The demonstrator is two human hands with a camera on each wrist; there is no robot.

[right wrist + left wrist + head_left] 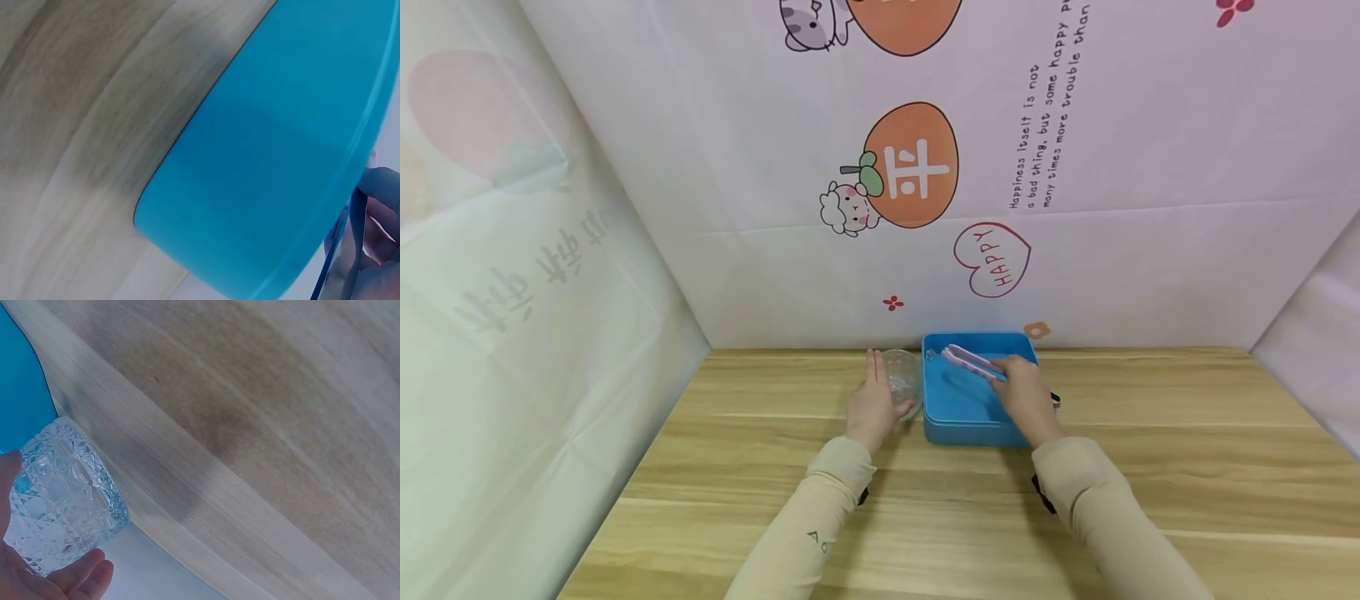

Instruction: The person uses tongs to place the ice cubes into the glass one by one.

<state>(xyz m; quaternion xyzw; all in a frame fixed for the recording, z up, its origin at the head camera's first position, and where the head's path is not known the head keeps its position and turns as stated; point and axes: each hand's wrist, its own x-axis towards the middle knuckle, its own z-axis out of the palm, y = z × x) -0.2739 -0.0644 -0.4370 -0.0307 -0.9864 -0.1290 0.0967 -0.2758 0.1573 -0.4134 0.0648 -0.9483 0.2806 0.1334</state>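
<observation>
A clear cut-glass bowl (pixel 904 379) stands on the table just left of a blue box (pixel 977 435). My left hand (pixel 874 407) holds the bowl, thumb on the near side and fingers at the far left; the left wrist view shows its patterned glass wall (pixel 69 494). With my right hand (pixel 1024 396) I grip pink tongs (pixel 968 360) above the open box, their tips pointing left. A small clear piece (pixel 931 354) shows beside the tips at the box's left side; whether the tips touch it I cannot tell. The bowl's contents are unclear.
The blue box and bowl stand at the back of the wood-grain table (pixel 760 467), close to a printed white cloth backdrop (pixel 775 275). A dark clip-like part (pixel 1056 400) shows at the box's right side. White cloth hangs at left and right.
</observation>
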